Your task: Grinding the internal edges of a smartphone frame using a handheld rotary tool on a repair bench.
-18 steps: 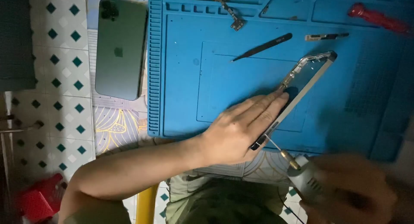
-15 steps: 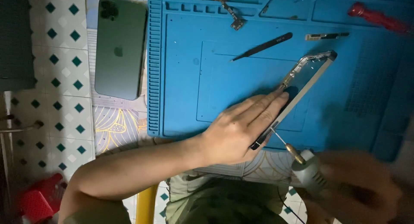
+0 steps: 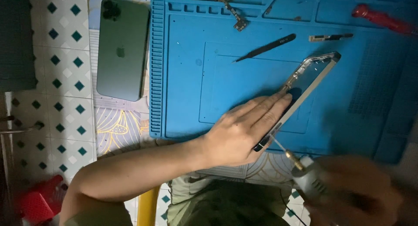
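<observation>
My left hand [image 3: 244, 130] lies flat on the blue work mat [image 3: 187, 99], fingers pressing the near end of a bare metal phone frame [image 3: 313, 71] that runs diagonally up to the right. My right hand [image 3: 361, 191], blurred at the bottom right, grips a grey rotary tool [image 3: 307, 178]. Its thin bit touches the frame's lower corner beside my left fingertips.
A dark green phone back [image 3: 123, 49] lies face down left of the mat. Black tweezers [image 3: 265, 47], a small metal strip [image 3: 331, 36], loose parts [image 3: 230, 8] and a red-handled tool [image 3: 383, 19] sit on the mat's far side. A red object [image 3: 37, 202] is at lower left.
My right hand and the rotary tool shifted slightly, the bit staying at the frame's lower corner. My left hand has not moved.
</observation>
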